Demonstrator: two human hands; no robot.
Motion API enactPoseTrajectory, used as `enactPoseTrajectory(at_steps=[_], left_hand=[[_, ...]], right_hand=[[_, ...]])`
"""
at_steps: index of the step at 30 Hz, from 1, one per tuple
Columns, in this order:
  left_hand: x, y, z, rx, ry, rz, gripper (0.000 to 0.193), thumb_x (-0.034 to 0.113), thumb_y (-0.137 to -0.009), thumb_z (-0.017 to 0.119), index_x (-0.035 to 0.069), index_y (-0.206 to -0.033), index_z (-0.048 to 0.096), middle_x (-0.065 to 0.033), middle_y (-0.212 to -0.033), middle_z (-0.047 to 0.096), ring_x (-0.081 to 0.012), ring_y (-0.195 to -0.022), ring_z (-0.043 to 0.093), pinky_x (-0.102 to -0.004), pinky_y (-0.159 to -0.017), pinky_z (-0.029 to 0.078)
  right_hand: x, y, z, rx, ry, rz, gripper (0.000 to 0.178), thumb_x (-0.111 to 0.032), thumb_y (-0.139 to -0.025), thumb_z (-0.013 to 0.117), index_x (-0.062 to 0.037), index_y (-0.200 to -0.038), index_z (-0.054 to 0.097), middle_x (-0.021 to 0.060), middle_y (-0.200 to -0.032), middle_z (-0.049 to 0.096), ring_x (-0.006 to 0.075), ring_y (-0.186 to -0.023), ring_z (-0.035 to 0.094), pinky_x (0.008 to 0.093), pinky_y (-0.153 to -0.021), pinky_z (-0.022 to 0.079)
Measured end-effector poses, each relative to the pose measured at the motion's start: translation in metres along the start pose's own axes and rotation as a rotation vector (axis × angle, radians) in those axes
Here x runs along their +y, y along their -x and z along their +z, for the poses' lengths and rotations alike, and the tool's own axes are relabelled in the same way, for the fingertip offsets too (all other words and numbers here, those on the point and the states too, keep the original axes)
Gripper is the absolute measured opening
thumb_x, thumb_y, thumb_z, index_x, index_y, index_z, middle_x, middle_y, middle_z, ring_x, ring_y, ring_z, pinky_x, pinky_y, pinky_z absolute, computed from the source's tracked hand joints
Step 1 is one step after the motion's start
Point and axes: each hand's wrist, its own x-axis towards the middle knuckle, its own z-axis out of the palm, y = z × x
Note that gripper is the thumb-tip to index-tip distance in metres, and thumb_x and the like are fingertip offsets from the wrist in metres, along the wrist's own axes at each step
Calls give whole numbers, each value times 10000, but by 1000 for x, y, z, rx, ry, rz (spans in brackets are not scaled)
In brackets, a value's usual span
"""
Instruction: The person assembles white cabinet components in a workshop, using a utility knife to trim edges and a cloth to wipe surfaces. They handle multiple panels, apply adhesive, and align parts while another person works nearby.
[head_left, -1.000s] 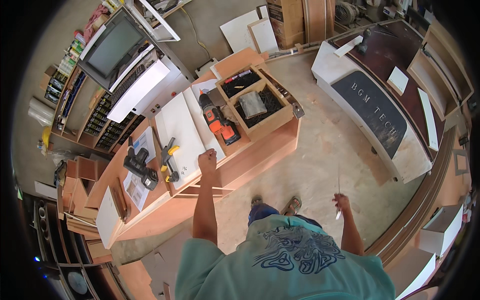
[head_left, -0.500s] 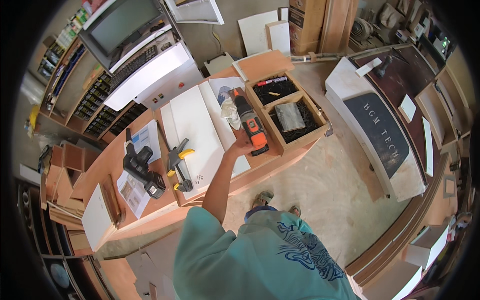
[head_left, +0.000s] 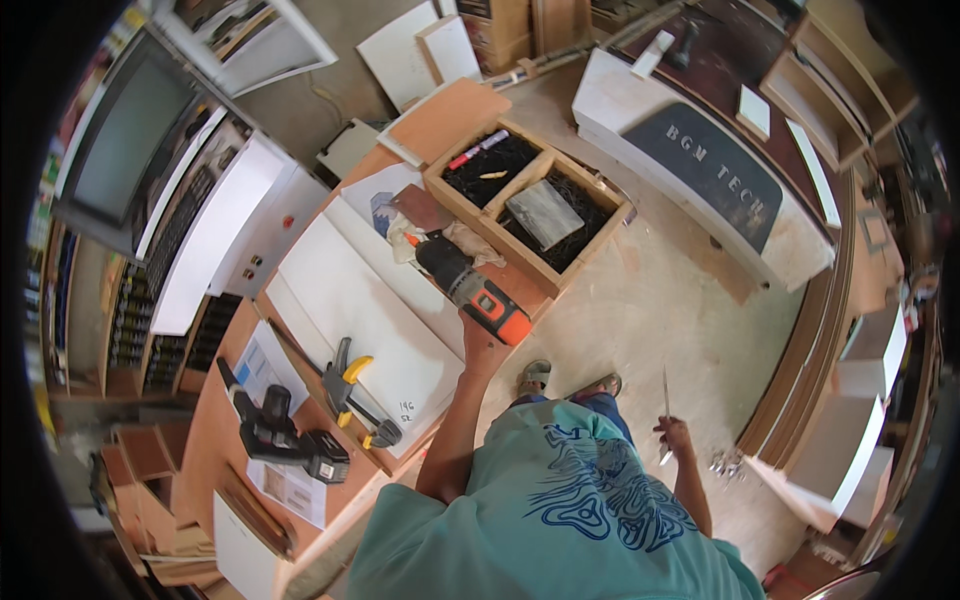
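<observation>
My left hand (head_left: 484, 346) is closed on a black and orange cordless drill (head_left: 482, 298) at the right end of the workbench; the drill's body hides most of my fingers. Its chuck points toward a crumpled cloth (head_left: 474, 243) and a small brown piece (head_left: 421, 208). Low on the right, my right hand (head_left: 676, 434) is closed around a thin, straight rod-like tool (head_left: 666, 388) that sticks up from the fingers. A black and yellow bar clamp (head_left: 352, 385) lies across white boards (head_left: 350, 300) beside my left forearm.
A wooden two-part tray (head_left: 545, 272) holds dark screws, markers and a grey block. A black cordless tool (head_left: 285, 435) rests on papers at the bench's left. Beyond stands a white machine console (head_left: 225, 240) with a monitor. A white-fronted counter (head_left: 610, 95) and stacked boards (head_left: 800, 350) lie right.
The left hand has shifted the drill toward me, away from its spot beside the tray. My right hand has come into view with the thin tool. The whole view has turned.
</observation>
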Motion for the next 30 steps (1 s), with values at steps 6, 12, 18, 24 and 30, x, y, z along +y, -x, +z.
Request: enactPoseTrajectory(at_steps=[6,12,18,24,30], left_hand=[[-29,-15,-29,-312,141,-169,354,161,-749,740,53,-1056,601,-111,-1140,553,-321,-1151,469,-421,-1034,324],[-51,-79,-71,-192,-63,132,232,164,-764,696,71,-973,656,-89,-1060,617,-319,-1089,529,-423,-988,382],[-40,-124,-29,-117,-639,266,218,218,-704,712,74,-861,669,-76,-914,588,-340,-928,529,-477,-859,416],[-62,-154,-53,14,-222,127,207,211,-815,647,25,-900,616,-110,-945,612,-257,-848,587,-395,-762,484],[-40,-164,-127,479,865,-477,224,156,-865,572,22,-1035,515,-94,-958,618,-207,-788,631,-305,-689,529]], right_hand=[[10,26,10,66,-73,49,394,-324,-867,597,32,-1033,619,119,-769,683,144,-477,522,299,-452,430],[67,74,21,125,-173,268,391,-296,-857,621,60,-1017,602,134,-726,669,143,-418,491,294,-387,392],[113,104,27,133,-256,417,417,-291,-833,606,50,-1073,589,119,-738,659,131,-429,482,285,-386,368],[109,109,31,178,-288,336,391,-324,-842,586,25,-1018,599,121,-748,668,125,-419,490,279,-358,347],[89,75,32,87,-240,308,367,-325,-840,585,19,-965,608,130,-747,665,129,-403,486,283,-345,336]])
